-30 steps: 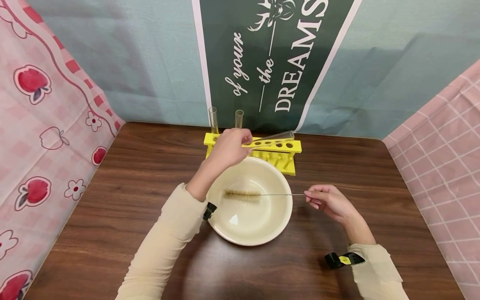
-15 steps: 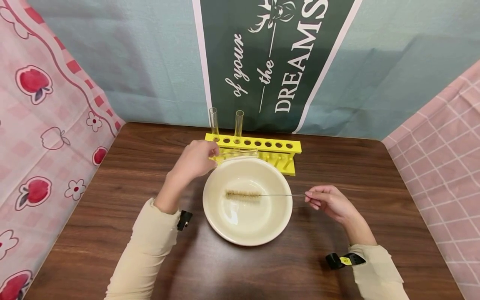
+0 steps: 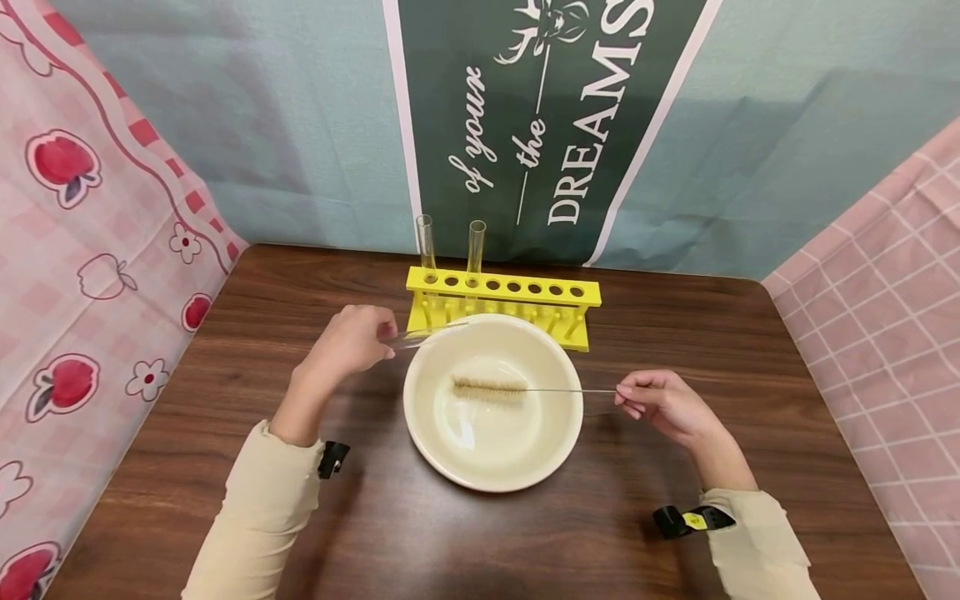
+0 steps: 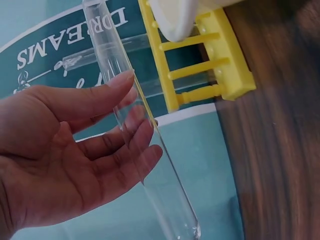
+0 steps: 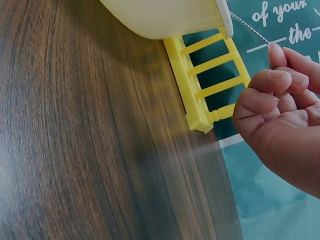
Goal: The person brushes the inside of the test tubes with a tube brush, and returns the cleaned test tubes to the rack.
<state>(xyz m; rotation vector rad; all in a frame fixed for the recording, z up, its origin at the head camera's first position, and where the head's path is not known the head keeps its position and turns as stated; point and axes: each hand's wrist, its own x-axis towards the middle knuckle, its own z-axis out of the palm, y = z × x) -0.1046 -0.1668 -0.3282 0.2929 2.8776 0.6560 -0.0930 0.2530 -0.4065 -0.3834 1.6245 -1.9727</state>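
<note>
Between thumb and fingers, my left hand [image 3: 348, 337] holds a clear glass test tube [image 4: 157, 165]. In the head view the tube lies nearly level, its far end over the left rim of a cream basin [image 3: 420, 433]. My right hand [image 3: 663, 404], right of the basin, pinches the thin twisted wire end of a test tube brush [image 3: 491, 389]. The brush's tan bristles are over the basin's middle, pointing left. In the right wrist view the fingertips [image 5: 272, 52] close on the wire [image 5: 247, 26]; the basin wall hides the bristles there.
Behind the basin stands a yellow test tube rack [image 3: 588, 293]. Two test tubes stand upright in its left part, one at the left end [image 3: 427, 246] and another test tube [image 3: 476, 250] nearby. A wooden table [image 3: 600, 533] lies beneath, with a printed cloth [image 3: 315, 125] behind.
My left hand has drawn the test tube from above the rack leftward and down toward the basin's left rim. My right hand and the brush have barely moved.
</note>
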